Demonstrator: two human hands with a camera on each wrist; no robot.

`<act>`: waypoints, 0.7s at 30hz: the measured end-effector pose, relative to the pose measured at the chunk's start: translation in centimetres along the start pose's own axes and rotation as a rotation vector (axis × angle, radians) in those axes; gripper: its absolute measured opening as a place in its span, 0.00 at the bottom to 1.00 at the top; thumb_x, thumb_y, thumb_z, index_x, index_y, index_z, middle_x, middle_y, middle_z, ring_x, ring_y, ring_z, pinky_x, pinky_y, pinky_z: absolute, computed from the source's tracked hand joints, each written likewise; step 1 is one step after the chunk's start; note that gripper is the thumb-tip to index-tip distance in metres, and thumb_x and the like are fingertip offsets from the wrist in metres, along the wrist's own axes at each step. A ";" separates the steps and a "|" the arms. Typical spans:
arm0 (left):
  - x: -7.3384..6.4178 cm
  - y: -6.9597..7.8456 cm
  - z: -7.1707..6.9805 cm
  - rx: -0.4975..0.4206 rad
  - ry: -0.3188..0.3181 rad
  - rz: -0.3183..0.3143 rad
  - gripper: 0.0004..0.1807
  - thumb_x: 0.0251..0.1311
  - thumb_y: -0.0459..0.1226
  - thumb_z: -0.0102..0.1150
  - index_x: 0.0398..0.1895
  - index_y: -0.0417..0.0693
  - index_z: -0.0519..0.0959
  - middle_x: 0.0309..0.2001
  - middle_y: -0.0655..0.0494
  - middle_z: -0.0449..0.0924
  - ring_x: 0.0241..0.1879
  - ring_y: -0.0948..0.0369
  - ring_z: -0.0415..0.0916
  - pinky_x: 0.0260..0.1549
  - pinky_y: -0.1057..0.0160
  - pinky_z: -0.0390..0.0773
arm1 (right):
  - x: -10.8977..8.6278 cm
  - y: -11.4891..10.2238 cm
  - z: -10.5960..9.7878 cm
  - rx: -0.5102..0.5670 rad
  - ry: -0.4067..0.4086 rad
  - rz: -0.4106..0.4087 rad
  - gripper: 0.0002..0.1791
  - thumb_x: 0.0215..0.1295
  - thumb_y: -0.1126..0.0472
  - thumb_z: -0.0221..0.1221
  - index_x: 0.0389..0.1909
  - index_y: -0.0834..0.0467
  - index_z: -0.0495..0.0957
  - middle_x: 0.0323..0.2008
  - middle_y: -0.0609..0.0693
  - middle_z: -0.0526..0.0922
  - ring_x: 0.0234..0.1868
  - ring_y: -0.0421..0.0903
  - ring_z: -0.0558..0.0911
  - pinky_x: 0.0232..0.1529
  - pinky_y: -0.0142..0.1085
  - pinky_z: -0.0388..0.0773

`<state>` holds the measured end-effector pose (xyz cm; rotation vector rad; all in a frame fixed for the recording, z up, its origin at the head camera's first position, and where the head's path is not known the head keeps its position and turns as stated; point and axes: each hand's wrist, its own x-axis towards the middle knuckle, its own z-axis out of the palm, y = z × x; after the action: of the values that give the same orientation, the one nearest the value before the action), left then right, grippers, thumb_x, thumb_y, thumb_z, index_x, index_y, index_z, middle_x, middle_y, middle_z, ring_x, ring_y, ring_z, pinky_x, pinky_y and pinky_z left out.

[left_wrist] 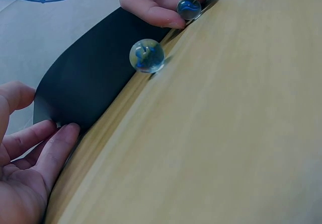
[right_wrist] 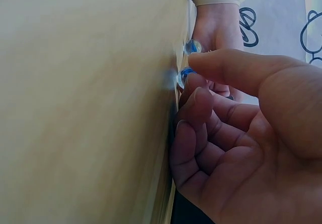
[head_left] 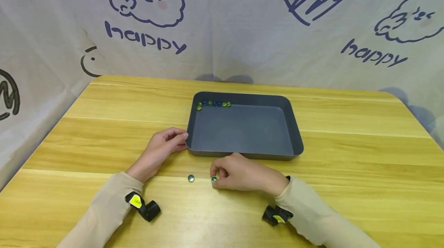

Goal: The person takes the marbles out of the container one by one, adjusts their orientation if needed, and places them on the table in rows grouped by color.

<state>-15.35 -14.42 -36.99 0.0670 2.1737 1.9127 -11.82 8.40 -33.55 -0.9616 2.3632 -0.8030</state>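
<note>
My right hand [head_left: 243, 173] is on the table in front of the tray, its thumb and index finger pinching a clear glass marble [head_left: 214, 179] with a blue swirl. Another clear marble [head_left: 191, 178] lies loose on the wood to its left; up close it shows blue and yellowish colour inside [left_wrist: 147, 56]. The dark grey rectangular tray [head_left: 243, 132] has several yellow-green and blue marbles [head_left: 215, 104] lined up in its back left corner. At the tray's front left corner, my left hand [head_left: 161, 148] touches the outer wall with its fingertips and thumb.
The wooden table [head_left: 347, 171] extends to both sides of the tray. A white cloth with drawings [head_left: 239, 28] hangs behind its back edge. On each sleeve sits a small black wrist camera, left [head_left: 151, 211] and right [head_left: 270, 215], close above the tabletop.
</note>
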 end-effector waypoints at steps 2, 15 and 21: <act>0.0 0.0 0.0 0.002 0.001 -0.001 0.23 0.62 0.42 0.53 0.51 0.30 0.70 0.49 0.38 0.71 0.43 0.55 0.76 0.45 0.64 0.76 | 0.0 0.0 0.0 0.004 -0.003 0.003 0.02 0.58 0.60 0.60 0.30 0.51 0.75 0.15 0.40 0.69 0.16 0.34 0.67 0.20 0.25 0.65; 0.2 -0.1 0.1 -0.022 0.007 0.002 0.21 0.62 0.41 0.53 0.49 0.29 0.71 0.47 0.38 0.72 0.42 0.56 0.77 0.44 0.63 0.77 | 0.0 0.1 -0.1 0.018 -0.012 0.015 0.02 0.58 0.60 0.60 0.31 0.51 0.76 0.16 0.41 0.71 0.17 0.34 0.68 0.21 0.26 0.68; 0.1 -0.1 0.0 -0.010 0.005 0.003 0.23 0.62 0.42 0.53 0.50 0.29 0.71 0.48 0.38 0.72 0.42 0.57 0.77 0.44 0.64 0.76 | 0.0 0.1 -0.1 0.015 -0.013 0.010 0.02 0.59 0.60 0.59 0.31 0.51 0.76 0.16 0.41 0.71 0.17 0.35 0.68 0.21 0.26 0.67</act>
<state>-15.41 -14.42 -37.08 0.0647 2.1684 1.9270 -11.91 8.46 -33.57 -0.9450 2.3454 -0.8074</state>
